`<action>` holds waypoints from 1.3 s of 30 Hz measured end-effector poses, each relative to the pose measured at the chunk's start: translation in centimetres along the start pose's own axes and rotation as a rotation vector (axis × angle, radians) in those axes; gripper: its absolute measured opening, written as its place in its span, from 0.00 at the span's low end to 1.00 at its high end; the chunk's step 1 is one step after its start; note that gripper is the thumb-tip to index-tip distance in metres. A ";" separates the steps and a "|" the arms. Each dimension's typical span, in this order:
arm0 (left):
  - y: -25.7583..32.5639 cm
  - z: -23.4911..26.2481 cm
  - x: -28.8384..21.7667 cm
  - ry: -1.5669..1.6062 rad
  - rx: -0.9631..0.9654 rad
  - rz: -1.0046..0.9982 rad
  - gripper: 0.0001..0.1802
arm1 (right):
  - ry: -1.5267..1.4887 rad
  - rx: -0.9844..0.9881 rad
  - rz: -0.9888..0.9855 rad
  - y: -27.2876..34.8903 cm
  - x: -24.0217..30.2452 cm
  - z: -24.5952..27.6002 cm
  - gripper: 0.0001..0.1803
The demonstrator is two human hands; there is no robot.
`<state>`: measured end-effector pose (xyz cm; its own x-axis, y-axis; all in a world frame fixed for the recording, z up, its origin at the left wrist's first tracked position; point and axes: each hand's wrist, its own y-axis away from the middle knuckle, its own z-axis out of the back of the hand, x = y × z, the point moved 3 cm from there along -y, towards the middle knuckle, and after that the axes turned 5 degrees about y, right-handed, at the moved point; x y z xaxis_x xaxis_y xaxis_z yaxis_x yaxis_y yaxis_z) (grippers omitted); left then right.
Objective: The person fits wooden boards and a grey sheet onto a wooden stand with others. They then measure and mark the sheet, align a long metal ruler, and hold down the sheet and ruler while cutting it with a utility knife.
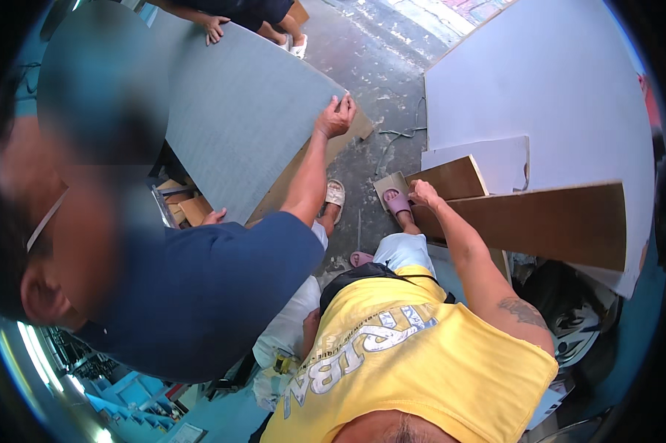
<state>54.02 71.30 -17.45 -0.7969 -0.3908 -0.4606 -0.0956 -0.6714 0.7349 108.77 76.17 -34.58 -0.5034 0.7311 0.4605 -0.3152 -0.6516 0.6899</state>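
My right hand [423, 193] reaches forward beside my sandalled foot, its fingers curled at the near-left end of a long brown board [539, 221]. A shorter brown board [451, 177] lies just beyond that hand. My left hand [311, 325] hangs low at my side by the black waist bag [347, 284]; its fingers are mostly hidden. To my left, a person in a dark blue shirt [237, 288] has a hand on the corner of a large grey panel [252, 111]. Another person's hand [213, 28] rests on that panel's far edge.
A big pale panel [539, 81] stands on the right, with a smaller white piece [506, 155] against it. A thin cable [401, 133] runs over the stained concrete floor [377, 66]. Wood offcuts [192, 212] lie under the grey panel. A black rounded object [554, 295] is near my right arm.
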 end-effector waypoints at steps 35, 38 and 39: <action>-1.5 -3.6 -6.7 0.059 -0.223 -0.177 0.12 | 0.150 0.104 0.267 -6.3 -2.3 1.1 0.23; -1.5 -3.8 -5.9 0.048 -0.219 -0.177 0.12 | 0.171 0.081 0.246 -6.0 -2.5 0.4 0.24; -1.5 -4.0 -5.5 0.054 -0.204 -0.178 0.12 | 0.236 0.064 0.198 -5.8 -3.0 0.2 0.25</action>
<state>60.93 71.97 -18.00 -0.7447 -0.2847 -0.6036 -0.1050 -0.8432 0.5273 112.29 77.87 -39.84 -0.7248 0.5195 0.4525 -0.1450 -0.7571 0.6370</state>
